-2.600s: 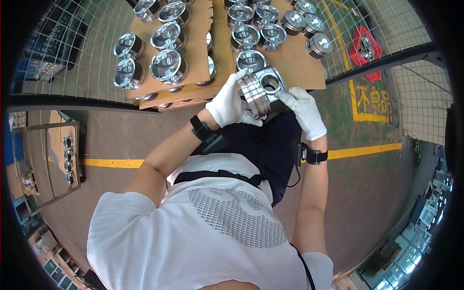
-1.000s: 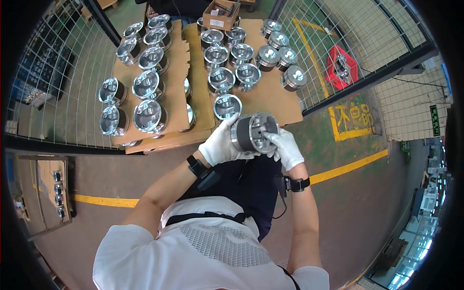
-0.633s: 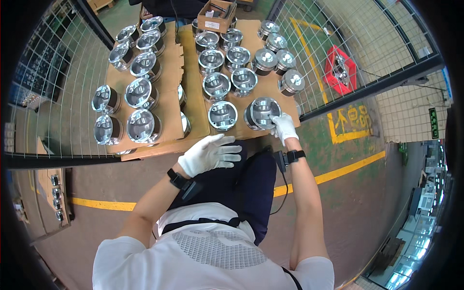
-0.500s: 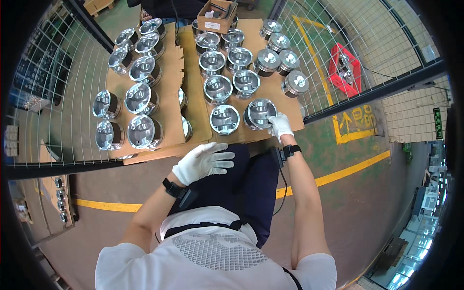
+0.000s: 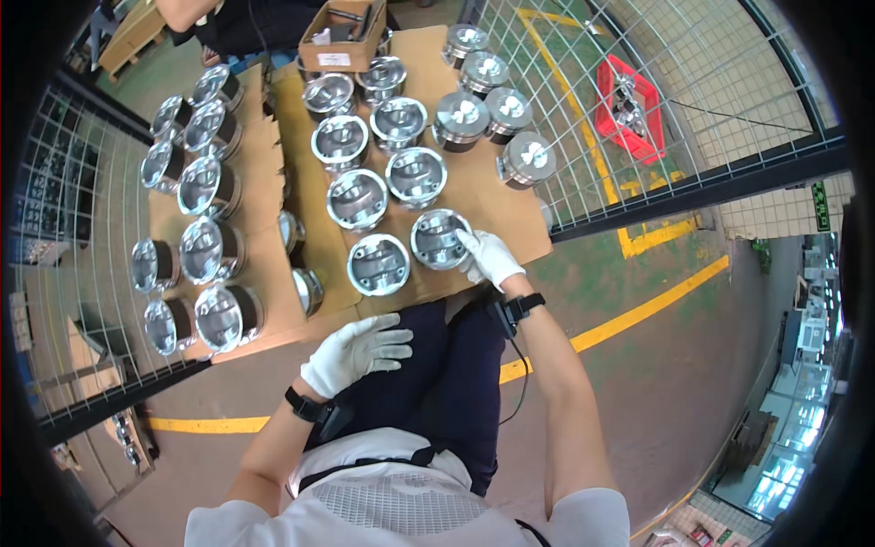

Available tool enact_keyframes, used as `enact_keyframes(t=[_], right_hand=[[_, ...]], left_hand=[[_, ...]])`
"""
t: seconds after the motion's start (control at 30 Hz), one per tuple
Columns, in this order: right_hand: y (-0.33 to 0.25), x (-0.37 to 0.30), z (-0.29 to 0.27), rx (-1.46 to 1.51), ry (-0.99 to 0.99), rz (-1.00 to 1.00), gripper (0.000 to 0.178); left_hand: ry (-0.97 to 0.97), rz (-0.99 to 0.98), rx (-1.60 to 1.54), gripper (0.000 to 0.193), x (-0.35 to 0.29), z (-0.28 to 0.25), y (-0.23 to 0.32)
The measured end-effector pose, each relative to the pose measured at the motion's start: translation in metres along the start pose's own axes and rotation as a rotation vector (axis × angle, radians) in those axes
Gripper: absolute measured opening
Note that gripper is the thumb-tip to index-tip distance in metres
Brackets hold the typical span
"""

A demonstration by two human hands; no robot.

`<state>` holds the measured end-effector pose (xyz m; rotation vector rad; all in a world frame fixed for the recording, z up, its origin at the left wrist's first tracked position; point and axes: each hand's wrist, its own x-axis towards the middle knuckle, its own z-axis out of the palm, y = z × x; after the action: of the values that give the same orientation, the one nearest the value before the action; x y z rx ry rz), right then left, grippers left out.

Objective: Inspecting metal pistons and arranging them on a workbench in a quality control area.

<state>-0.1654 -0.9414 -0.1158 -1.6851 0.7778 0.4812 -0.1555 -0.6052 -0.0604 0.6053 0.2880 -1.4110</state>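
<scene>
Rows of shiny metal pistons stand on brown cardboard. My right hand [image 5: 489,258], in a white glove, grips the right rim of a piston [image 5: 437,241] at the near edge. That piston's hollow side faces up and it still sits among the others. Just left of it stands another piston [image 5: 378,265], untouched. My left hand [image 5: 357,354], also gloved, hovers over my lap in front of the cardboard edge. Its fingers are spread and it holds nothing.
Further pistons [image 5: 219,317] lie tilted on the left cardboard sheet [image 5: 264,219]. A small carton of tools [image 5: 334,56] stands at the back. Wire mesh fencing and a black rail [image 5: 638,211] border the right side, with a red crate [image 5: 629,108] beyond. Another person's arm [image 5: 187,11] shows at the far left.
My view has turned and shifted, so the pistons appear lower and further left. The right hand stays at the same piston, its fingers further round the rim. Another person's arm has come into view.
</scene>
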Motion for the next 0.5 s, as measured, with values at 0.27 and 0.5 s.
enact_keyframes(t=[0.27, 0.5], right_hand=[[-0.023, 0.049, -0.085, -0.851, 0.931, -0.491, 0.041], [-0.024, 0.112, -0.097, -0.630, 1.225, -0.530, 0.024]], left_hand=[[0.066, -0.099, 0.045, 0.053, 0.015, 0.006, -0.002], [0.156, -0.113, 0.069, 0.055, 0.011, 0.004, -0.007]])
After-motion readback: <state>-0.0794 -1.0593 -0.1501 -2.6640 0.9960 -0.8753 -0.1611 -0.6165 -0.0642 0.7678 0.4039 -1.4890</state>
